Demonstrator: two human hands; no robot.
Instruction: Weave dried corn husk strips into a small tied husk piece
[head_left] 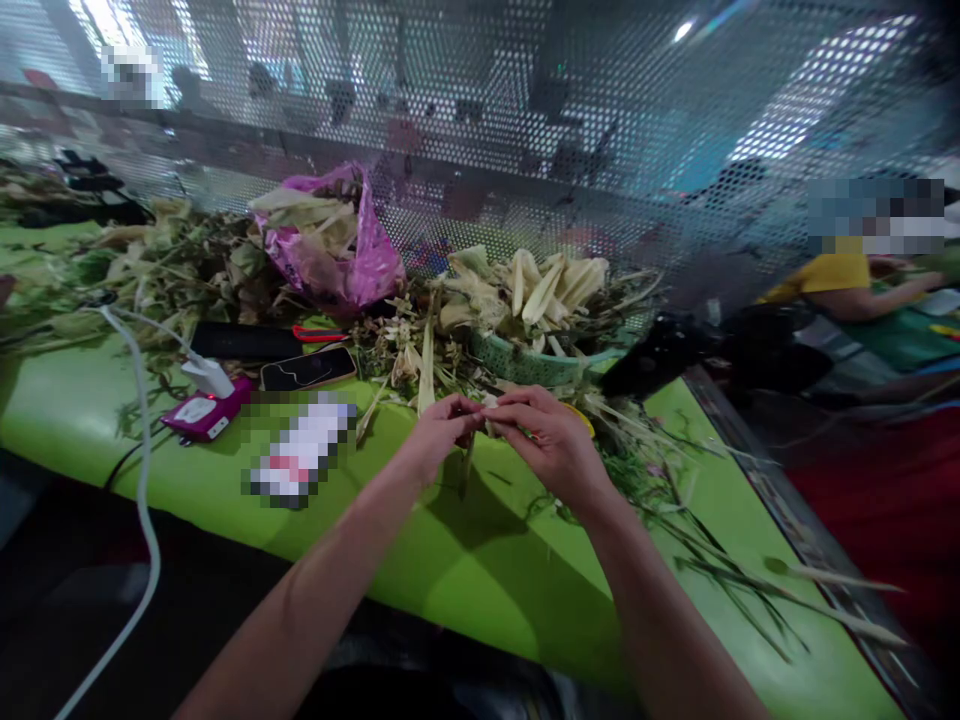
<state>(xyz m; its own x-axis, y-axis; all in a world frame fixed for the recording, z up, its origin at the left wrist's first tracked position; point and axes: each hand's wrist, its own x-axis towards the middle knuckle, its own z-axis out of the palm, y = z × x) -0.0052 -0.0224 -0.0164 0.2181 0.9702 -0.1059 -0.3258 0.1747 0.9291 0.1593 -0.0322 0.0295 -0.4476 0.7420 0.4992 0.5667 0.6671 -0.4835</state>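
Over the green table, my left hand (439,437) and my right hand (553,440) meet at their fingertips, both closed in a pinch. Between them is a small piece of pale dried husk (491,402), mostly covered by the fingers. A narrow strip of it hangs below my left fingers. Just beyond the hands stands a green basket (529,365) heaped with pale folded husks (551,290). One long husk strip (427,365) lies beyond my left hand. Something yellow (581,420) shows partly behind my right hand.
A pink plastic bag (367,260) of husks sits among dried plant scraps (202,255). Red-handled scissors (319,334), a phone (308,370) and a purple power strip (206,410) with a white plug lie at left. Stalks (750,575) cross the right edge. Perforated metal stands behind; a person sits at right.
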